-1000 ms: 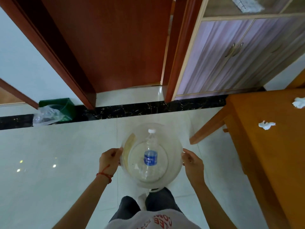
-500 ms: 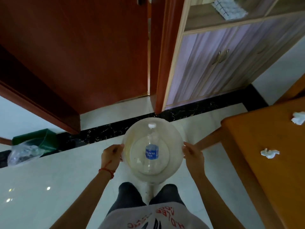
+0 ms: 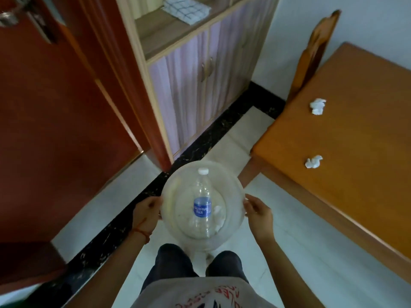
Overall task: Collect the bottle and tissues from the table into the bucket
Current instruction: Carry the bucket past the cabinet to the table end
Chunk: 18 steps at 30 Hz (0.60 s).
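Observation:
I hold a translucent round bucket (image 3: 231, 181) in front of me above the floor. My left hand (image 3: 146, 210) grips its left rim and my right hand (image 3: 258, 213) grips its right rim. Inside the bucket lies a clear plastic bottle (image 3: 202, 207) with a blue label and white cap, and a crumpled white tissue (image 3: 219, 217) lies beside it. On the orange wooden table (image 3: 355, 152) to my right lie two crumpled white tissues, one near (image 3: 313, 162) and one farther back (image 3: 318, 106).
A wooden chair back (image 3: 311, 54) stands at the table's far end. A cabinet with pale purple doors (image 3: 200, 85) and a red-brown door (image 3: 55, 107) are ahead and to the left. White floor tiles with a black strip (image 3: 200, 141) lie below.
The view has swung to the right and forward, bringing the table and both tissues closer and more central. The green bin on the left has left the view. Both hands still hold the bucket.

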{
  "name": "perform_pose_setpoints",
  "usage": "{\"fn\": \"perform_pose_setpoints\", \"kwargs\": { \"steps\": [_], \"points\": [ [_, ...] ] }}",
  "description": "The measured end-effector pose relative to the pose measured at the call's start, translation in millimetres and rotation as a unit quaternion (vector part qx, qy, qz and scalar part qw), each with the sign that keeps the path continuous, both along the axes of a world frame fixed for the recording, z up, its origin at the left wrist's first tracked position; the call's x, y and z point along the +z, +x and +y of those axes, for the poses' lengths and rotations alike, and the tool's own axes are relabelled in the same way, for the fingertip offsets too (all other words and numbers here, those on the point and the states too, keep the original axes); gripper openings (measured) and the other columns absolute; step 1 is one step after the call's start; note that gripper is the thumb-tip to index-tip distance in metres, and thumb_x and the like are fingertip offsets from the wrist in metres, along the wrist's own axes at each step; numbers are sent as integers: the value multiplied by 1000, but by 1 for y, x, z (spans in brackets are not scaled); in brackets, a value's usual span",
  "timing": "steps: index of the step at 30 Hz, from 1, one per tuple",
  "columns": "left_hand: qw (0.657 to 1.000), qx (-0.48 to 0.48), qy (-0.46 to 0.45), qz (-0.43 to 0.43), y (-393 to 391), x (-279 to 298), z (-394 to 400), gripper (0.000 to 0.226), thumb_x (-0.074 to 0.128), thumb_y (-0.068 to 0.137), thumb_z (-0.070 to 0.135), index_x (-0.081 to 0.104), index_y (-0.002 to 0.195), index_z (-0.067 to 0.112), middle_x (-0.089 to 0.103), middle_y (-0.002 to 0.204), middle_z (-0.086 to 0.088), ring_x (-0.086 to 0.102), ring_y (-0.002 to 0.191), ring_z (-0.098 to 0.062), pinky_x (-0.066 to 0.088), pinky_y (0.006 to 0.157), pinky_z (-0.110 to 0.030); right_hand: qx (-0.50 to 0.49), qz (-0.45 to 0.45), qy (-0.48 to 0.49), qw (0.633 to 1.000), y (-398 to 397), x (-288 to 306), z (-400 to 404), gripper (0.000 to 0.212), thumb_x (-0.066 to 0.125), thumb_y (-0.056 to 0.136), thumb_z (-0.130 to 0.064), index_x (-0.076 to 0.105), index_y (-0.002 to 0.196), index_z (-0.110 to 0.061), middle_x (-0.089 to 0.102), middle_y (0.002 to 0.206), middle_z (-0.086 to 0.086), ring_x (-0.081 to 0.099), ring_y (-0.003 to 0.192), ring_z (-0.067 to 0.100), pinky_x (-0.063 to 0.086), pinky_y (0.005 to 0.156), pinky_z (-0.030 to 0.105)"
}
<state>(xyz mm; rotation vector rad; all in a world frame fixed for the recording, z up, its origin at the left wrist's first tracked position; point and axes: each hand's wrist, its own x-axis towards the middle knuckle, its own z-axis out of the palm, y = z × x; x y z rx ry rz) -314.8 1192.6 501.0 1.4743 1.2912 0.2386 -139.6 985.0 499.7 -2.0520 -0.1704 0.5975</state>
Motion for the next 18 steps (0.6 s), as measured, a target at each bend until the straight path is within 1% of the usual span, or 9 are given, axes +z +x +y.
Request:
{"fn": "perform_pose_setpoints", "kwargs": {
  "steps": [2,4,6,9,13,15,17,18],
  "points": [
    [999,-39,-1,-8,16,4,5,15,52,88,10,62,81,2,57,68,-9,54,66,-21,46,50,-21,-41,5,1,999,-6,0,-7,23,52,91,-16,65,109,-12,69,107,10,65,95,25,53,89,47],
    [997,-76,-6,-25,30,6,8,15,52,89,11,63,86,2,58,70,-8,54,65,-19,47,43,-14,-79,4,3,997,-11,0,-16,23,52,91,-16,65,109,-13,70,106,8,65,96,24,53,89,49],
    [993,-106,-10,-41,43,5,8,16,51,90,11,62,85,1,58,69,-6,54,64,-17,46,42,-9,-117,3,4,993,-16,2,-25,23,52,91,-16,65,109,-13,70,104,6,65,94,22,53,88,47],
    [987,-151,-9,-44,62,4,8,19,52,90,14,61,80,0,57,65,-6,53,61,-17,47,42,-9,-172,3,12,985,-23,5,-37,23,52,91,-15,65,110,-12,69,99,5,66,92,23,54,87,46],
    [978,-201,-5,-49,87,2,2,22,54,89,14,59,68,6,56,61,-7,53,56,-19,46,40,-10,-225,0,13,974,-24,6,-52,23,53,90,-13,65,110,-11,70,103,10,66,94,24,54,88,48],
    [973,-224,-4,-50,98,1,-2,24,54,88,14,60,66,9,57,62,-7,54,57,-19,46,40,-11,-247,0,13,969,-23,7,-59,23,53,90,-13,65,109,-10,69,102,8,65,94,25,53,88,49],
    [969,-243,-7,-51,109,0,-6,23,54,88,16,61,68,8,59,64,-9,56,60,-20,50,44,-15,-262,-2,6,965,-19,7,-66,22,54,89,-13,66,108,-11,69,98,4,65,93,25,53,88,49],
    [967,-249,-8,-50,115,-1,-8,24,54,88,17,61,67,8,60,65,-12,57,61,-23,54,48,-21,-268,-1,6,963,-16,7,-68,22,54,89,-13,66,108,-12,68,98,4,65,94,24,53,88,49]
  ]
}}
